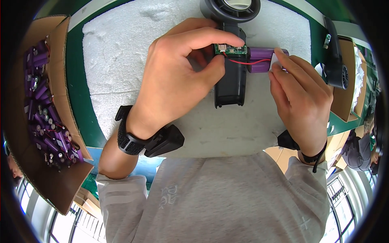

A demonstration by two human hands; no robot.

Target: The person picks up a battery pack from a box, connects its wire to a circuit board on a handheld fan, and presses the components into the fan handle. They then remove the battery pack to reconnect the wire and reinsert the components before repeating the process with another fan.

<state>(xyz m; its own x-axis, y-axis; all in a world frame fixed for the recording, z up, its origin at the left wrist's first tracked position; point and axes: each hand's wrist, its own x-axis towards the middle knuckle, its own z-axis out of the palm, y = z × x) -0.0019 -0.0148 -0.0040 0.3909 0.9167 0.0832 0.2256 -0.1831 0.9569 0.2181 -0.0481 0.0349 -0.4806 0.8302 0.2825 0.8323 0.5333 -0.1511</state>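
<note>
A dark handheld fan (229,85) lies on the foam sheet, its round head at the far edge and its handle pointing toward me. Across the handle sits a small green circuit board (236,50). My left hand (172,73) has its index fingertip on the board's far edge and its thumb at the near edge, gripping it between them. Just right of the handle is a purple battery pack (259,54), joined to the board by a red wire (248,63). My right hand (304,89) pinches the pack's right end, where a white patch (275,60) shows.
White foam sheet (117,73) covers the green table. On the left stands a cardboard box (60,81) of purple batteries with wires. Another dark fan (335,69) lies at the right beside an open cardboard box (344,106). At the far right, another person is partly visible.
</note>
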